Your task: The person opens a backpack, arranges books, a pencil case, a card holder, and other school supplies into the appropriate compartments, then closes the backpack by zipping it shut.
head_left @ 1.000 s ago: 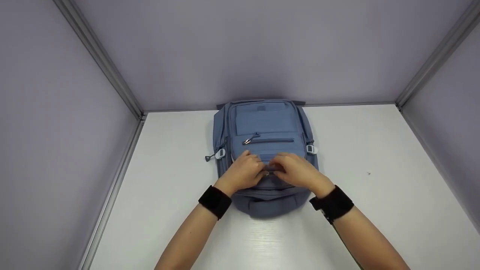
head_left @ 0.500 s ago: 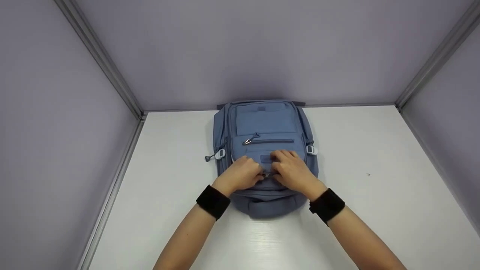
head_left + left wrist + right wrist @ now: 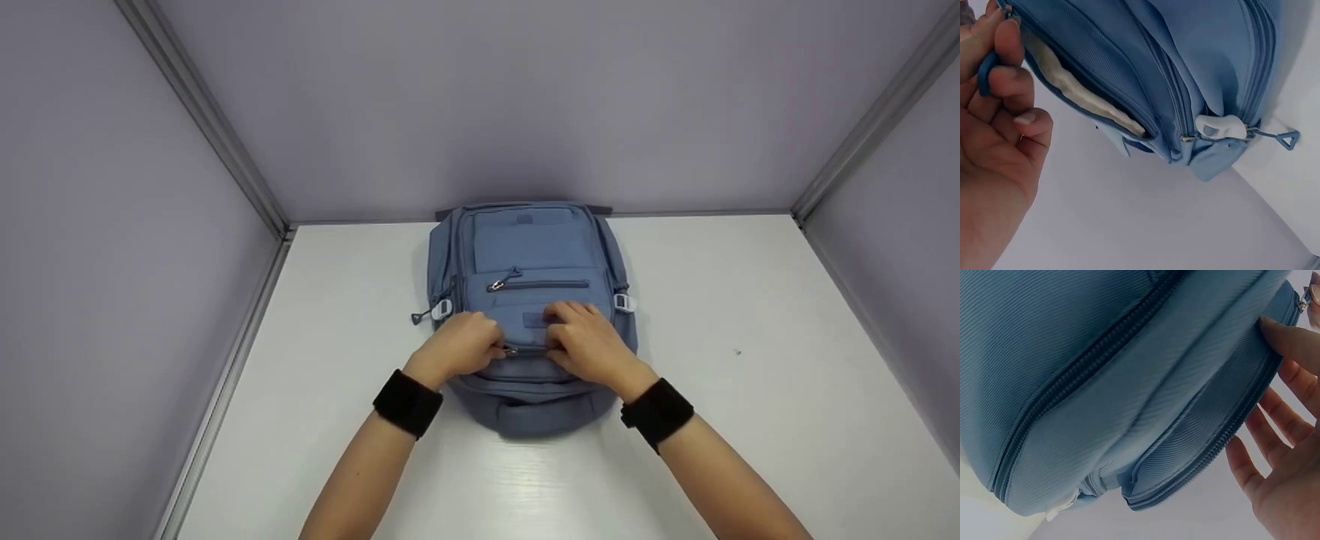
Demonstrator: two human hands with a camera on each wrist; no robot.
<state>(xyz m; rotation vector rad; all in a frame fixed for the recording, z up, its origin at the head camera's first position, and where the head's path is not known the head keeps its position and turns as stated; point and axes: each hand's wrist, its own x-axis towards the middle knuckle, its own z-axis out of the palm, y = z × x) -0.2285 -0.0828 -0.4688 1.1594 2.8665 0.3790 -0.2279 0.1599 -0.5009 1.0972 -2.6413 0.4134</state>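
Note:
A blue backpack (image 3: 534,244) lies on the white table with its front facing up. My left hand (image 3: 463,343) pinches the zipper pull (image 3: 986,73) of the front pocket, at the slider's end of the track. Between that slider and the zipper's left end the pocket gapes, and cream lining (image 3: 1064,84) shows. My right hand (image 3: 589,346) holds the pocket's zippered edge (image 3: 1230,430), thumb on one side and fingers on the other. On the right hand's side, the zipper teeth are joined.
Above the hands runs a second zipper (image 3: 544,284) with its own pull. White buckles (image 3: 625,301) sit on both sides of the bag. The grey back wall (image 3: 525,112) stands right behind it, and a small speck (image 3: 737,352) lies on the table to the right.
My left hand has moved left along the zipper with the pull and slider. My right hand shifted slightly from the slider area onto the pocket edge and now stays there.

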